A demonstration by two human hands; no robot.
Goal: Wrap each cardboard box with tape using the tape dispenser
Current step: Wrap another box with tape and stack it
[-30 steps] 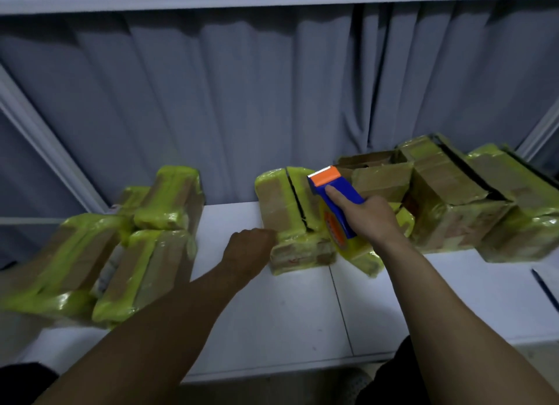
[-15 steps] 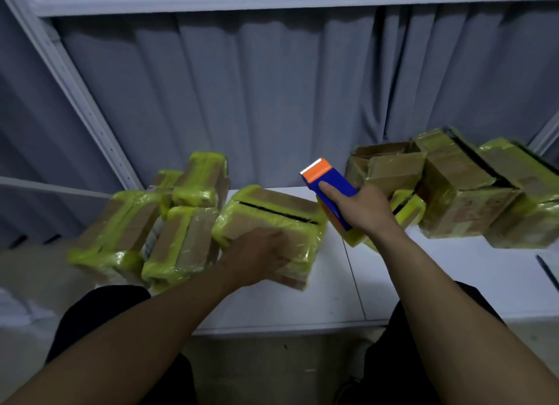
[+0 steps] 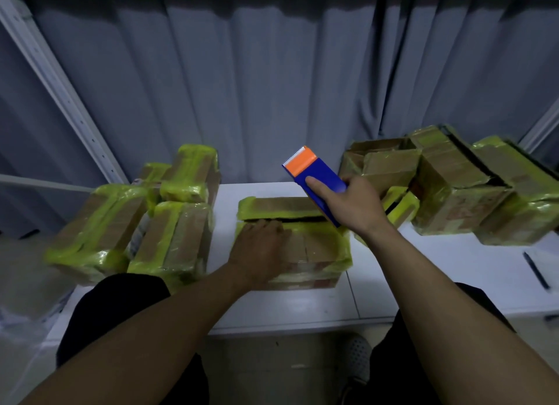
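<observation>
Straight ahead in the head view, your left hand (image 3: 260, 253) lies flat on the middle cardboard box (image 3: 314, 247), fingers released and pressing its top by the dark seam. Your right hand (image 3: 354, 205) has its fingers grasping the tape dispenser (image 3: 317, 174), held above the box's far right corner, orange end up. Bare strips of white worktop (image 3: 290, 308) run along both sides of the box, parting it from the stack of taped boxes (image 3: 169, 232) at left and the heap of boxes (image 3: 453, 186) at right. A grey curtain (image 3: 272, 87) closes the back.
</observation>
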